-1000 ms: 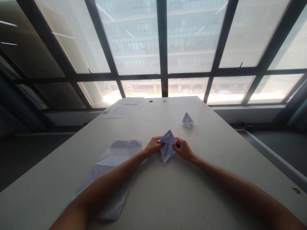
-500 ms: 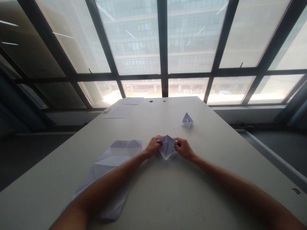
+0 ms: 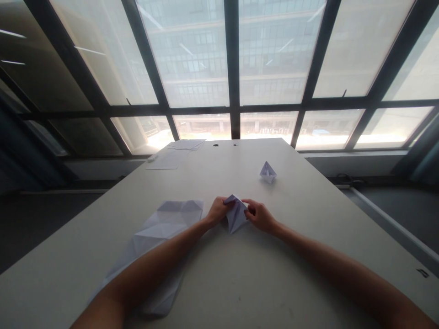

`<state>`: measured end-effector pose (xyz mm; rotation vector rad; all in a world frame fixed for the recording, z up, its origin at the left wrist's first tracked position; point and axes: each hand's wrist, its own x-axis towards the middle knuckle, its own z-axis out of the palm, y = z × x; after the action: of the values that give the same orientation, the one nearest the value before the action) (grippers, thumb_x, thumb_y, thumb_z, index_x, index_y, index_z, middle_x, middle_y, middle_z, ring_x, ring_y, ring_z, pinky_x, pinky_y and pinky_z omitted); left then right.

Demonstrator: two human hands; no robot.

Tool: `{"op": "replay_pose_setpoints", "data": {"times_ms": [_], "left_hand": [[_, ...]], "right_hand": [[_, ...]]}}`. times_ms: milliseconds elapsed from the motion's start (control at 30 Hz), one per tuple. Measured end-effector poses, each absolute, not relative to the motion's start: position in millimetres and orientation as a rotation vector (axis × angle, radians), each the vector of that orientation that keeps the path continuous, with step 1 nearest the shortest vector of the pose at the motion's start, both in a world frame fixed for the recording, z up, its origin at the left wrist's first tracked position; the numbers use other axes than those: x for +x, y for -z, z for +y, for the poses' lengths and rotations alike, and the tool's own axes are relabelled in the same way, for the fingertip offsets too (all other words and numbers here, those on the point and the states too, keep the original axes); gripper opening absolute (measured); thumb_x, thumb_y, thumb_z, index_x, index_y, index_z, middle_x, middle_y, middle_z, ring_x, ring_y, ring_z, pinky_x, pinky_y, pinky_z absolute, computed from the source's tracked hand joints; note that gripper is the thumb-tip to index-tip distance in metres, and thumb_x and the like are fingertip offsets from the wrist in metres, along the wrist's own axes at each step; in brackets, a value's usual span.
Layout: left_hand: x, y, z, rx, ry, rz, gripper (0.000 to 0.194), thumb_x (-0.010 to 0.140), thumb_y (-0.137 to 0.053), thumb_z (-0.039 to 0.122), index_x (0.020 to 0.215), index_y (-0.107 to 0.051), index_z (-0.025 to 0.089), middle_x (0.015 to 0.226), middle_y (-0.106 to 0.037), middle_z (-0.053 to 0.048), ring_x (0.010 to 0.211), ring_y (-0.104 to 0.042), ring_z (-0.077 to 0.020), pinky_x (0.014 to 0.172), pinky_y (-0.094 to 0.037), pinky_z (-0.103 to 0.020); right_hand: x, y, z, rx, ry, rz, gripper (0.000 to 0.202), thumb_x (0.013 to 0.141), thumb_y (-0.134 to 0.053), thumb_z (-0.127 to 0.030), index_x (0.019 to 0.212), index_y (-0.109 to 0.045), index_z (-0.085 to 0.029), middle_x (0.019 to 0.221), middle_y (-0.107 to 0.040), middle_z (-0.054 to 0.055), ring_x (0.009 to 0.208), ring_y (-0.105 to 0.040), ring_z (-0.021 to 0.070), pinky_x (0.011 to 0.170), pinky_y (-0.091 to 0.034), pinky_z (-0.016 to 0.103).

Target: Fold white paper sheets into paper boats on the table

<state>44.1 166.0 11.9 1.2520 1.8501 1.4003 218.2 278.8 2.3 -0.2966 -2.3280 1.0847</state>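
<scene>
Between my two hands, just above the white table (image 3: 226, 274), is a small folded white paper (image 3: 236, 217) with a pointed lower end and creases running down its face. My left hand (image 3: 219, 209) pinches its left side, thumb in front. At its right edge, my right hand (image 3: 259, 214) has curled fingers, with the index finger and thumb on the paper. Beyond my right hand stands a folded paper boat (image 3: 268, 172). A large creased white sheet (image 3: 161, 228) lies under and beside my left forearm.
Flat sheets of paper (image 3: 164, 160) lie at the far left of the table, with a small white object (image 3: 152, 158) beside them. Two dark round spots (image 3: 216, 145) mark the far end. Tall framed windows (image 3: 267, 55) rise behind the table. A small dark mark (image 3: 423, 273) sits near the right edge.
The folded paper has turned and tilted to the left, its lower point shifting left and slightly down. My right hand has moved a little left along with its edge.
</scene>
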Motion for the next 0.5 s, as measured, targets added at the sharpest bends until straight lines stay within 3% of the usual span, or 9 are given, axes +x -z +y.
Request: {"op": "replay_pose_setpoints", "data": {"times_ms": [133, 233, 367, 500], "left_hand": [[48, -14, 166, 1.312, -1.406, 1.862, 0.049, 0.080, -0.063, 0.054, 0.058, -0.060, 0.011, 0.049, -0.045, 0.003, 0.049, -0.039, -0.0086, 0.046, -0.024, -0.020], [52, -18, 167, 1.402, -1.393, 1.799, 0.050, 0.082, -0.061, 0.057, 0.066, -0.067, 0.009, 0.058, -0.057, -0.001, 0.056, -0.050, -0.0134, 0.051, -0.034, -0.021], [55, -25, 166, 1.494, -1.378, 1.627, 0.052, 0.087, -0.054, 0.058, 0.101, -0.074, 0.012, 0.092, -0.071, -0.010, 0.092, -0.063, -0.0254, 0.075, -0.049, -0.030], [54, -25, 167, 1.533, -1.412, 1.576, 0.051, 0.095, -0.042, 0.053, 0.119, -0.069, 0.016, 0.123, -0.065, -0.011, 0.119, -0.055, -0.0271, 0.094, -0.047, -0.037]], "right_hand": [[218, -4, 280, -0.341, -1.043, -2.313, 0.041, 0.083, -0.054, -0.022, 0.123, -0.062, -0.019, 0.065, -0.059, -0.004, 0.057, -0.050, 0.0110, 0.058, -0.039, 0.022], [215, -2, 285, -0.379, -1.087, -2.245, 0.029, 0.083, -0.051, -0.023, 0.106, -0.068, -0.017, 0.069, -0.061, -0.002, 0.061, -0.052, 0.0125, 0.059, -0.040, 0.022], [211, 2, 294, -0.468, -1.138, -2.147, 0.017, 0.078, -0.049, -0.023, 0.078, -0.065, -0.016, 0.067, -0.060, 0.001, 0.063, -0.051, 0.0147, 0.056, -0.039, 0.023], [209, 5, 300, -0.582, -1.254, -2.055, 0.018, 0.074, -0.049, -0.025, 0.071, -0.063, -0.014, 0.066, -0.061, 0.002, 0.062, -0.052, 0.0160, 0.052, -0.038, 0.024]]}}
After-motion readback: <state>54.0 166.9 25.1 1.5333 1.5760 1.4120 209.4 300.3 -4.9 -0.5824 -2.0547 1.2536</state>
